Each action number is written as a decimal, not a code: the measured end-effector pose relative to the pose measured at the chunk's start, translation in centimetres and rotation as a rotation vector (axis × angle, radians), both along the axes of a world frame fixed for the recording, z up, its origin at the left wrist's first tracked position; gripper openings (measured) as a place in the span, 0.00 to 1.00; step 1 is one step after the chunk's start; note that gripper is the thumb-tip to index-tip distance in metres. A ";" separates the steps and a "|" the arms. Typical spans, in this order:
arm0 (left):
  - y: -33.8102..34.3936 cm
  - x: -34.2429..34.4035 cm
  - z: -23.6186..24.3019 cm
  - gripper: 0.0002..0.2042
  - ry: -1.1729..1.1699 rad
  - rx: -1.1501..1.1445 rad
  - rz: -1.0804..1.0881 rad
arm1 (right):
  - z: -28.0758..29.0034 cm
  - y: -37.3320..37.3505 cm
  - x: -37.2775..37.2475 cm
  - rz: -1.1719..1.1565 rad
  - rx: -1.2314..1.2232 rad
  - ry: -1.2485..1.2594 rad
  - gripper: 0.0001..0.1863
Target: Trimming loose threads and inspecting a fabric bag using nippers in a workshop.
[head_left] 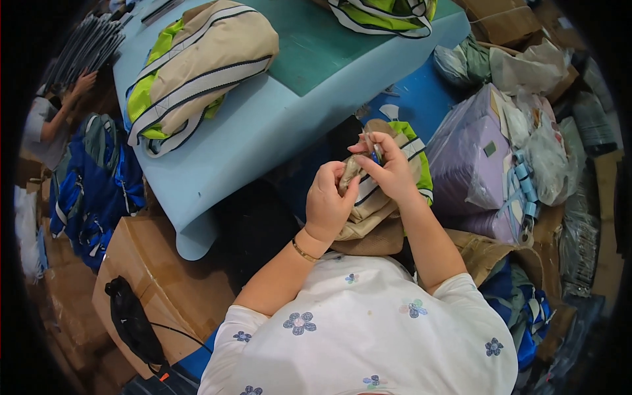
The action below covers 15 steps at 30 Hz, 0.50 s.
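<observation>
A beige bag (364, 222) with lime green panels and white-and-dark striped webbing rests on my lap. My left hand (329, 201) pinches a fold of its beige fabric between thumb and fingers. Close beside it, my right hand (388, 168) is closed around a small, thin object with a blue part (375, 157); its kind is mostly hidden by the fingers. Both hands work near the bag's upper edge, almost touching. A white tag-like piece (390, 112) sticks up just beyond the right hand.
A similar bag (214, 69) lies on the light blue table covering (197, 172), another (388, 14) at the far edge. Cardboard box (155, 263) with a black pouch (133, 322) stands left; purple wrapped stack (471, 148) right. Another person (49, 125) handles dark items far left.
</observation>
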<state>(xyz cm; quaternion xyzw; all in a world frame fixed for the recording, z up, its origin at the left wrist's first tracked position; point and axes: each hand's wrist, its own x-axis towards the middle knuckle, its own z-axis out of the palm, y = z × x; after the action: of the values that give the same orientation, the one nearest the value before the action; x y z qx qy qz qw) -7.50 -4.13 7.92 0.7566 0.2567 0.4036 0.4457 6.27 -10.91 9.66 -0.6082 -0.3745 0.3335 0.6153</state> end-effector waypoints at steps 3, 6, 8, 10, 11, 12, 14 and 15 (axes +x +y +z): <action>0.4 0.0 0.2 0.10 0.037 0.102 -0.008 | -1.2 0.1 0.1 -0.012 0.129 -0.087 0.20; 0.7 -0.2 0.5 0.08 0.074 0.186 -0.018 | -1.4 -0.5 -0.2 -0.077 0.210 -0.094 0.19; 0.8 -0.2 0.5 0.07 0.063 0.166 -0.020 | -0.9 -1.3 -0.8 -0.190 0.116 -0.158 0.21; 0.9 -0.1 0.4 0.05 0.032 0.177 -0.028 | -0.3 -2.2 -1.0 -0.189 0.030 -0.291 0.24; 1.0 -0.2 0.4 0.05 0.033 0.172 -0.027 | 0.1 -2.7 -1.0 -0.192 -0.050 -0.426 0.26; 1.1 -0.2 0.3 0.05 0.052 0.174 -0.045 | 0.5 -3.2 -1.0 -0.190 -0.056 -0.425 0.26; 1.1 -0.3 0.1 0.05 0.071 0.171 -0.061 | 1.5 -4.0 -0.9 -0.121 -0.141 -0.586 0.27; 1.1 -0.3 0.0 0.04 0.065 0.187 -0.065 | 2.0 -4.4 -0.9 -0.118 -0.145 -0.586 0.27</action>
<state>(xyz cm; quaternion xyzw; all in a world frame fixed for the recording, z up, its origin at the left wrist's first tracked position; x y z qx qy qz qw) -7.77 -3.06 7.90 0.8156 0.2073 0.3864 0.3775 5.39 -15.30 11.69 -0.7415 -0.4754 0.1332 0.4544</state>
